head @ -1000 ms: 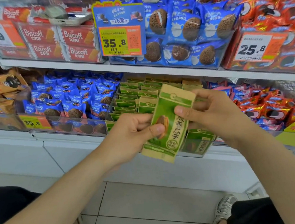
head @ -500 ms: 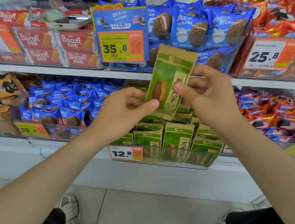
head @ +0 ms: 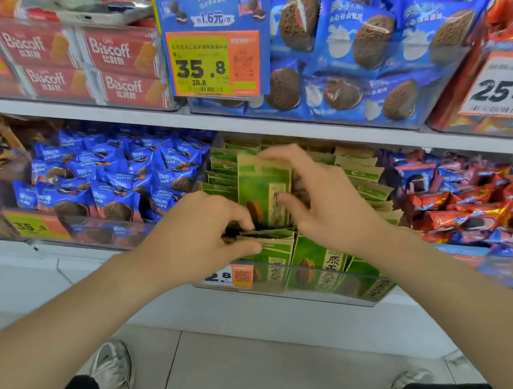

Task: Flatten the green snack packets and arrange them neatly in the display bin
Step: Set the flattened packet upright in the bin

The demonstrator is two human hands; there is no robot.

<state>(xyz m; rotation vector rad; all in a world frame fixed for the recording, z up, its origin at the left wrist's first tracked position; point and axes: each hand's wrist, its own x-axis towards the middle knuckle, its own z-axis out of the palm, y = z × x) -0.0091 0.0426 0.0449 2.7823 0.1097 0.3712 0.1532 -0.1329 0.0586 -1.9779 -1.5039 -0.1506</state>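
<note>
- The right hand (head: pixel 327 210) clamped the green packet (head: pixel 261 191) from its 3 o'clock side, fingers hooked over the top edge and thumb pressed to the printed face.
- The left hand (head: pixel 197 235), fingers curled, met the same packet at its 7 o'clock corner and appeared to pinch the lower edge. Motion blur left the exact hold unclear.
- Between the two hands the packet stood upright, long axis running 12 to 6, face toward the camera. Its foot sat right at the tops of the front row (head: pixel 309 263) of green packets.
- That row stood against the clear front wall of the display bin (head: pixel 290 294), at 6 o'clock from the held packet. The back rows (head: pixel 364 173) leaned away toward 1 o'clock, behind the right hand.
- On this showing, the coming move looked like a straight push toward 6 o'clock, down behind the front row. The right hand, on the top edge, seemed better placed to drive it while the left steered the foot.
- Whether a slot lay open there could not be told, as the hands covered it.
- A price tag (head: pixel 234 276) hung on the bin's front at 7 o'clock. Blue biscuit packs (head: pixel 110 190) filled the neighbouring bin at 9 o'clock and red packs (head: pixel 470 202) the one at 3 o'clock.
</note>
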